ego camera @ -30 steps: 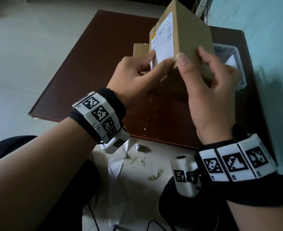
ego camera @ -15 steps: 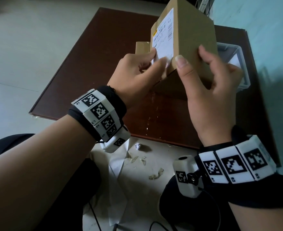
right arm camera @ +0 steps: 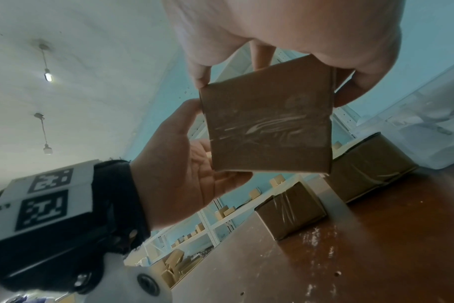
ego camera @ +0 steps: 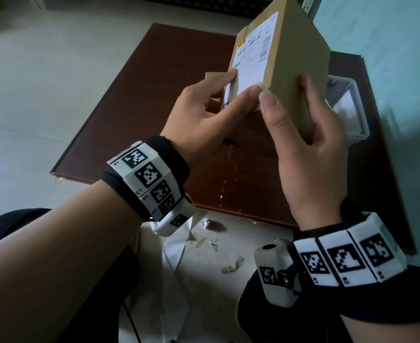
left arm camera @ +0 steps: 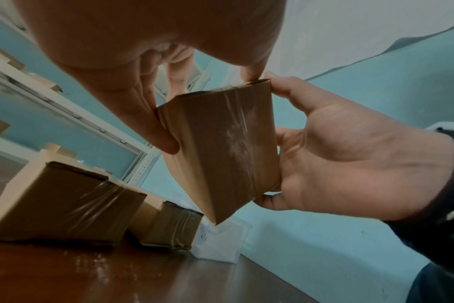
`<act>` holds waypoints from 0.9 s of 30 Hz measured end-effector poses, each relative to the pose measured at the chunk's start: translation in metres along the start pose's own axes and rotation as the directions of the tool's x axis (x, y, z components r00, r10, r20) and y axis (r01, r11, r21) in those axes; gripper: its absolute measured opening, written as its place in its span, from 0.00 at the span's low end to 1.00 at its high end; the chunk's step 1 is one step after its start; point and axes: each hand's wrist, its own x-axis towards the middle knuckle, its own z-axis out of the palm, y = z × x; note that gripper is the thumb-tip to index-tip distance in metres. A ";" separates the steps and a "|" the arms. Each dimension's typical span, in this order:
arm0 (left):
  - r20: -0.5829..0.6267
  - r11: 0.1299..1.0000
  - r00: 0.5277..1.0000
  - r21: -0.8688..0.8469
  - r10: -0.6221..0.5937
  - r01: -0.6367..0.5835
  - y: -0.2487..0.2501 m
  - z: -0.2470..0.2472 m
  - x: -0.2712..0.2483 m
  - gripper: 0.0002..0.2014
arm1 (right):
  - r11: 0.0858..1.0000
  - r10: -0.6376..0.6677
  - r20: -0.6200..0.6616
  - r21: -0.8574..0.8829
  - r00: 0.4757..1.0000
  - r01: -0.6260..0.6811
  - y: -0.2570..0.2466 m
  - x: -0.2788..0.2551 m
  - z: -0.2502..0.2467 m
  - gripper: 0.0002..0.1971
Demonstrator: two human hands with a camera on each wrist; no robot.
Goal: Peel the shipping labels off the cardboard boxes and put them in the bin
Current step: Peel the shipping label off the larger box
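**Label Removal: Box Held Aloft, Corner Being Worked**

Both hands gripped the cardboard box (ego camera: 295, 70) clear of the brown table (ego camera: 134, 100). The right hand (ego camera: 310, 154) clasped the plain side, thumb on the near edge and fingers curled round the far face. The left hand (ego camera: 204, 117) held the label side, its thumb and forefinger pressed against the lower edge of the white shipping label (ego camera: 251, 58).

Compared with a second before, the box had been raised and tipped further back, so that more of the printed label faced the person. The left thumb had slid along the label's lower border toward the near corner. The label remained stuck flat over most of its area; whether the bottom corner had actually lifted could not be told from the head view, as the fingers covered it.

This indicated that peeling had not properly begun: the hands appeared to be seeking a loose edge.

From the left wrist view, two more taped boxes (left arm camera: 62, 201) sat on the table, the smaller just beside the larger. A clear plastic bin (ego camera: 347, 105) stood at the far right of the table, behind the held box. Scraps of torn paper (ego camera: 231, 266) lay on the floor near the person's knees.
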 end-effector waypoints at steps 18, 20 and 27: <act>-0.010 0.987 0.999 0.158 0.040 -0.038 0.046 -0.040 -0.028 0.31 | 0.991 0.067 0.237 0.096 0.969 -0.091 -0.006 -0.014 0.003 0.59; -0.026 0.979 0.999 0.205 0.029 -0.023 0.053 -0.042 -0.035 0.32 | 0.983 0.094 0.257 0.132 0.962 -0.131 -0.009 -0.021 0.002 0.59; 0.037 0.940 0.999 0.340 -0.035 0.021 0.081 -0.036 -0.061 0.33 | 0.952 0.142 0.309 0.219 0.940 -0.216 -0.032 -0.053 -0.024 0.43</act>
